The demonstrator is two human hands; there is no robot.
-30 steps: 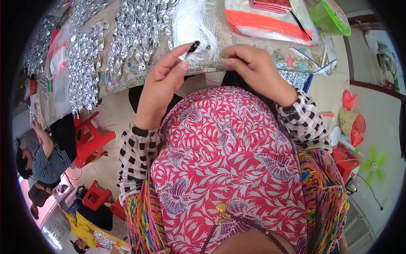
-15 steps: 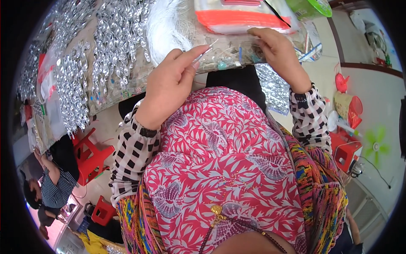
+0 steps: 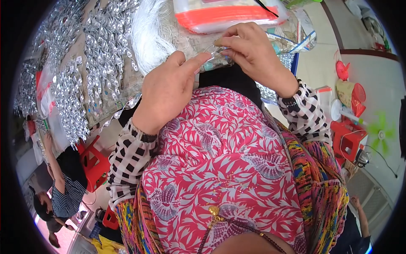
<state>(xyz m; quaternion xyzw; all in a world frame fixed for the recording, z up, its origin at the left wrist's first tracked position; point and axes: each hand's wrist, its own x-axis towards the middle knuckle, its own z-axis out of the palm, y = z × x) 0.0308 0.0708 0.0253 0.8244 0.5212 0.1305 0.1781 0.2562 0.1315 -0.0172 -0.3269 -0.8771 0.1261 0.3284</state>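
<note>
My left hand (image 3: 167, 91) is closed at the near edge of the table, thumb and forefinger pinching a thin whitish strand (image 3: 208, 49) whose end sticks out past the fingertips. Close by on its right, my right hand (image 3: 256, 59) is bent in a pinch, fingertips almost meeting those of the left; whatever is between them is too small to name. Just beyond both hands lies a loose bundle of white thread (image 3: 150, 38). Silver twisted garlands (image 3: 108, 51) are spread over the table to the left, and one silver twisted strip (image 3: 113, 119) hangs beside my left wrist.
Behind my right hand sits a stack of clear plastic bags with an orange band (image 3: 228, 21). A red stool (image 3: 94, 163) and a co-worker in a striped top (image 3: 67, 194) are at the left. A green-bladed fan (image 3: 381, 134) stands at the right.
My right hand has come left from the plastic bags to meet the left fingertips, and its fingers have closed. A silver strip now shows by my left wrist. The view has shifted slightly.
</note>
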